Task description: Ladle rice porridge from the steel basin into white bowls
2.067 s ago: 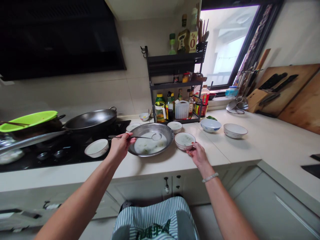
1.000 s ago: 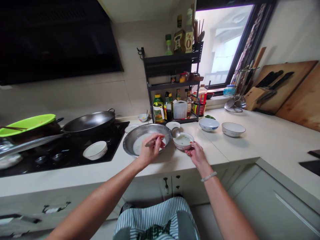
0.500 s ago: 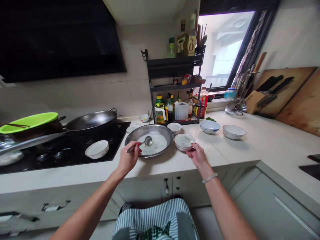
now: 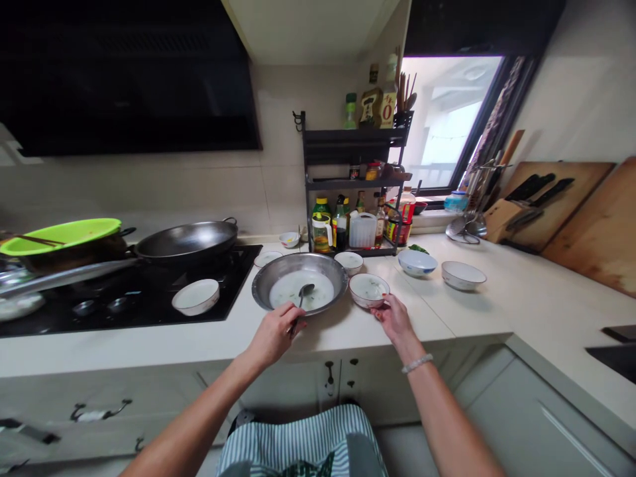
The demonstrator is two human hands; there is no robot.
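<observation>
A wide metal basin [image 4: 334, 301] on the counter holds whitish, soupy food with green bits. My left hand [image 4: 276, 331] is closed round the handle of a metal spoon [image 4: 307, 289], whose bowl is over the food in the basin. Just right of the basin stands a small white bowl [image 4: 366, 305] with similar food in it. My right hand [image 4: 393, 317] grips that bowl's right rim between thumb and fingers. Two more small bowls, one a filled bowl [image 4: 349, 263] and one a pale bowl [image 4: 268, 257], stand behind the basin.
A filled white bowl [image 4: 196, 298] sits on the black cooktop [image 4: 149, 321], near a wok [image 4: 186, 242] and a green colander [image 4: 64, 235]. A blue-white bowl [image 4: 417, 263] and a white bowl [image 4: 463, 276] stand to the right. Behind is a rack of bottles [image 4: 355, 184]; a knife block [image 4: 507, 215] is farther right.
My left hand has moved right and nearer to me, and the spoon has turned more upright. My right hand stays on the bowl's rim. The camera view has shifted slightly.
</observation>
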